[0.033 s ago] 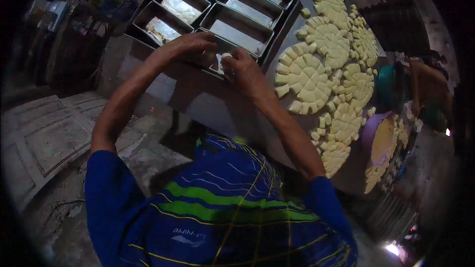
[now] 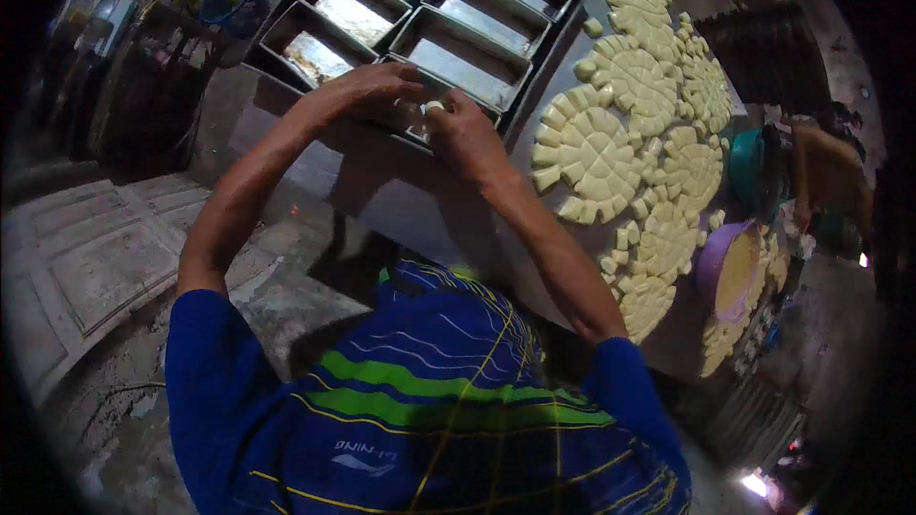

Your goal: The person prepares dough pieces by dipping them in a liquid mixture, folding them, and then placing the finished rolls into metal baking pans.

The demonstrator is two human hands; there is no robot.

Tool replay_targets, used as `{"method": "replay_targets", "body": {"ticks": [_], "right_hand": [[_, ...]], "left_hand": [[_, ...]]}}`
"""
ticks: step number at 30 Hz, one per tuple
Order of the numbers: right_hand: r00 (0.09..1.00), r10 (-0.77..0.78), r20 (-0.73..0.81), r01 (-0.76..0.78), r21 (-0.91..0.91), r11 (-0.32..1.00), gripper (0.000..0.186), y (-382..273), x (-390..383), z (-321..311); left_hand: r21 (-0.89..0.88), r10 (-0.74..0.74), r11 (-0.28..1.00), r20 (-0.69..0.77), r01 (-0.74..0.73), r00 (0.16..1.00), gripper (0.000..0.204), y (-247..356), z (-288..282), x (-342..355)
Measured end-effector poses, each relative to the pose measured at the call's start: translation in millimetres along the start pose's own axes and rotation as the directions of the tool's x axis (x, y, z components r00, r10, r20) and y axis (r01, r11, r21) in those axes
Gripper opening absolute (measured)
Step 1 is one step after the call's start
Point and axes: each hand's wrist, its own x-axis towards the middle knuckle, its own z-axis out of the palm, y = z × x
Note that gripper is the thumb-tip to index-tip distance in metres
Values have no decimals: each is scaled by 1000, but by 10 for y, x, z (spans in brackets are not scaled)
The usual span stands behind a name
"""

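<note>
My left hand [image 2: 382, 86] reaches over the nearest metal tin [image 2: 496, 116], its fingers curled down inside it; whatever they grip is hidden. Beside it my right hand [image 2: 463, 133] pinches a small pale dough piece [image 2: 435, 107] at the same tin. Several other rectangular tins [image 2: 458, 72] sit in a dark tray just beyond both hands, their insides showing bare shiny bottoms. To the right, several flattened rounds of cut dough [image 2: 587, 157] lie on the grey table [image 2: 315, 172], with loose small pieces around them.
A purple bowl [image 2: 714, 267] and a teal container [image 2: 744, 167] stand at the right edge. Stacked dark boards or trays [image 2: 763, 57] are at the back right. A blue bucket [image 2: 229, 5] and cluttered items [image 2: 124, 86] stand at the far left.
Very little differs: my fingers have shifted slightly at the tin, and the whole view sits marginally differently.
</note>
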Motion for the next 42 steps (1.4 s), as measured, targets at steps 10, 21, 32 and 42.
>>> {"method": "replay_targets", "body": {"ticks": [10,21,32,42], "right_hand": [[982,-17,189,24,-34,999,37,118,125,50],[996,79,-42,-78,21,997,22,196,-143,-108],[999,29,-33,-28,6,1000,36,98,-38,92],[970,191,149,-184,-60,981,47,40,85,126]], "left_hand": [[-116,-174,976,96,184,980,32,354,-243,133],[-175,-253,959,-168,224,953,34,484,-274,-30],[-176,-316,942,-168,287,934,30,539,-107,-96],[-38,-192,981,-207,188,959,38,460,-138,-38]]}}
